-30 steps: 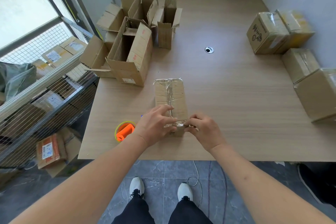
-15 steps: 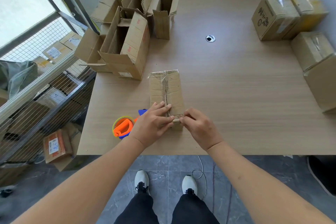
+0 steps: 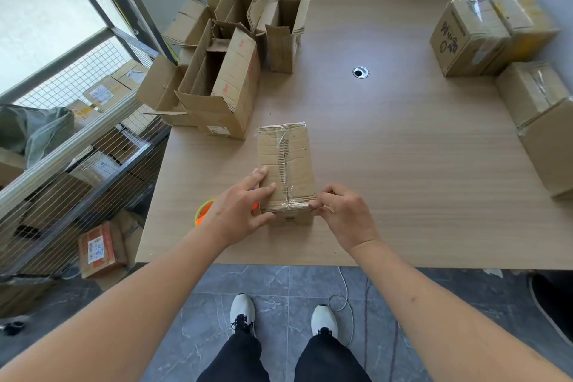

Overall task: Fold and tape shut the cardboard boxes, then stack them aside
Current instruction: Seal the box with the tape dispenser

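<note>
A closed, taped cardboard box [image 3: 286, 164] lies near the front edge of the worktop [image 3: 403, 164]. The left hand [image 3: 238, 211] rests on its near left corner with straightened fingers [image 3: 263, 189], thumb against the front face. The right hand [image 3: 344, 214] pinches the tape [image 3: 299, 204] at the near right edge with curled fingers.

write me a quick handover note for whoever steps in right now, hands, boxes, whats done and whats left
Left hand: fingers flat on the small box, steadying its near left side.
Right hand: pinching the clear tape at the box's near right edge.
Small box sits at the table's near edge, flaps folded, tape along the seam.
Taped boxes are along the right side; open boxes far left.
Tape dispenser is behind the left hand.
Left: finish this end, set the box aside, do the open ones.
</note>
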### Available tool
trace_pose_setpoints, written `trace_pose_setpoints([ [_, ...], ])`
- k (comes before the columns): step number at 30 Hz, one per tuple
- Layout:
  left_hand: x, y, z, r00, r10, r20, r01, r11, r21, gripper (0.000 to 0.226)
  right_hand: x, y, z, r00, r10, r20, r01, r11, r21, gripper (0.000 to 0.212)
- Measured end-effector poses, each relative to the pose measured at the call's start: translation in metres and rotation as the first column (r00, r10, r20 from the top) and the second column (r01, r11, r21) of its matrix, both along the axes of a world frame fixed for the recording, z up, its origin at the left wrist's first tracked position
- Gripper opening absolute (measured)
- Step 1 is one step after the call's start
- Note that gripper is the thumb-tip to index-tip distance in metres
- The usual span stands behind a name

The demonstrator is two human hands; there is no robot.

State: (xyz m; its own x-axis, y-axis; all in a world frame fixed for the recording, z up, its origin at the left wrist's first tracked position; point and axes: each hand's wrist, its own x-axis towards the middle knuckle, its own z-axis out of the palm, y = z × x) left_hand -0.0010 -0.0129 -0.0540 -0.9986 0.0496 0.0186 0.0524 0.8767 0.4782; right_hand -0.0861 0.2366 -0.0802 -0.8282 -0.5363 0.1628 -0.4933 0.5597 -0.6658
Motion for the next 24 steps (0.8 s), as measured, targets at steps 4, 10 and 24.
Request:
trace_pose_setpoints([
  [4,-0.002,0.004,-0.005,1.0,-0.007,-0.016,0.007,1.0,-0.006,0.063,0.003,-0.002,-0.003,1.0,-0.02,-0.008,0.02,1.0,-0.002,0.021],
  [10,-0.001,0.023,-0.007,0.999,0.036,-0.03,-0.035,0.999,0.031,0.067,0.008,0.004,0.017,0.998,0.033,-0.062,-0.026,0.994,0.103,0.038],
  [24,-0.012,0.043,0.003,1.0,-0.018,-0.014,0.017,0.992,-0.128,0.067,-0.003,0.005,0.03,0.995,-0.078,-0.057,0.091,0.955,0.284,0.024],
])
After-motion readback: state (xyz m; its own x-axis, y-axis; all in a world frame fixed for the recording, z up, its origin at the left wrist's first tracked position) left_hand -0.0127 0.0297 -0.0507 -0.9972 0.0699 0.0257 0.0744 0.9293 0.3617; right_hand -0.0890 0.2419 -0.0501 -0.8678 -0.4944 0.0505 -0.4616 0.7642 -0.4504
